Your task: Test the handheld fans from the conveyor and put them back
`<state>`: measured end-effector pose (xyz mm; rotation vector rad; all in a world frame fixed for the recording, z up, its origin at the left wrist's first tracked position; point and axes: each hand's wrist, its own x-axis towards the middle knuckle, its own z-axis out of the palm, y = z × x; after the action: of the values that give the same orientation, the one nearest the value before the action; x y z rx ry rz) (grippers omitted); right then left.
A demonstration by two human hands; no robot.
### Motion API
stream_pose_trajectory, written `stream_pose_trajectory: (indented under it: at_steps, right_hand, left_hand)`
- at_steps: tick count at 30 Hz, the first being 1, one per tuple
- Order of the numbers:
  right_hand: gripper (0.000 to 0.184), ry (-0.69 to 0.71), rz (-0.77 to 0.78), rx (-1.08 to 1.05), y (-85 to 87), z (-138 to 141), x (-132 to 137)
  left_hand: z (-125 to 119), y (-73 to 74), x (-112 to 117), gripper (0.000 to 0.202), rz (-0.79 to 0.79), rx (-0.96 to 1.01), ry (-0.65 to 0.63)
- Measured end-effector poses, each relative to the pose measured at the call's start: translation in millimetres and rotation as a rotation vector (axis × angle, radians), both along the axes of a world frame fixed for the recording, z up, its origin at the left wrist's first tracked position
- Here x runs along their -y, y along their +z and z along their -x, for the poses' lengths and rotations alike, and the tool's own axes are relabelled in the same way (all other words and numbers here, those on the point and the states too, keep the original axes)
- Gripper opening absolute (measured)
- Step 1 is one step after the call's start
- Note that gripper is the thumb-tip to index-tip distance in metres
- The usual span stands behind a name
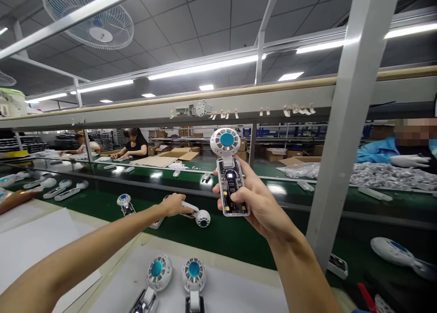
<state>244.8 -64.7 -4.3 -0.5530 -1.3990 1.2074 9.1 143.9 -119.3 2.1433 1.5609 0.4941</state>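
Note:
My right hand (254, 201) holds a small handheld fan (229, 169) upright in front of me, thumb on its clear handle; the white round head with a blue centre points up. My left hand (174, 204) reaches out over the green conveyor belt (235, 235) and is closed on the handle of another handheld fan (198, 214) lying there. A third fan (124, 203) lies on the belt just left of that hand. Two more fans (157, 272) (193, 276) lie on the white worktop (239, 295) near me.
A grey metal upright (341, 135) stands right of my right hand. More fans (396, 253) lie along the belt at both ends. Across the line sit other people (134, 144), one in a blue sleeve with a white glove (409, 160). Cardboard boxes (180, 154) and a pile of bagged parts (382, 175) lie beyond.

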Motion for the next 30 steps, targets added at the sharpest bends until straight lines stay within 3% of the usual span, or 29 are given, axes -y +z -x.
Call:
stream_pose_trajectory:
  at_steps: [4, 8, 11, 14, 17, 23, 26, 30]
  right_hand:
    - [0.09, -0.004, 0.015, -0.001, -0.8, 3, -1]
    - [0.088, -0.02, 0.007, -0.005, -3.1, 8, -2]
    - [0.085, -0.036, -0.007, -0.01, -4.0, 11, 1]
    - [0.082, -0.051, -0.021, -0.007, -3.5, 13, 5]
    - [0.079, -0.069, -0.029, -0.007, -1.5, 14, 10]
    - [0.075, -0.164, -0.046, -0.012, 1.7, 22, 19]
    - [0.078, -0.206, -0.051, -0.021, 2.4, 27, 19]
    - [0.078, -0.337, -0.074, -0.034, 4.7, 26, 19]
  left_hand:
    - [20, -5.8, 20, 0.028, 0.166, -0.08, -0.073]
    - [22, -11.3, 44, 0.031, 0.343, -0.014, -0.044]
    - [15, -2.6, 56, 0.035, 0.506, 0.134, 0.0]
    - [0, 17.0, 68, 0.037, 0.596, 0.381, -0.02]
    - [-17, 41.1, 86, 0.025, 0.533, 0.692, -0.086]
    - [-33, 83.5, 125, 0.018, 0.209, 1.19, -0.162]
    - [-26, 94.3, 140, 0.024, 0.113, 1.335, -0.207]
    - [-15, 97.3, 152, 0.043, 0.117, 1.414, -0.302]
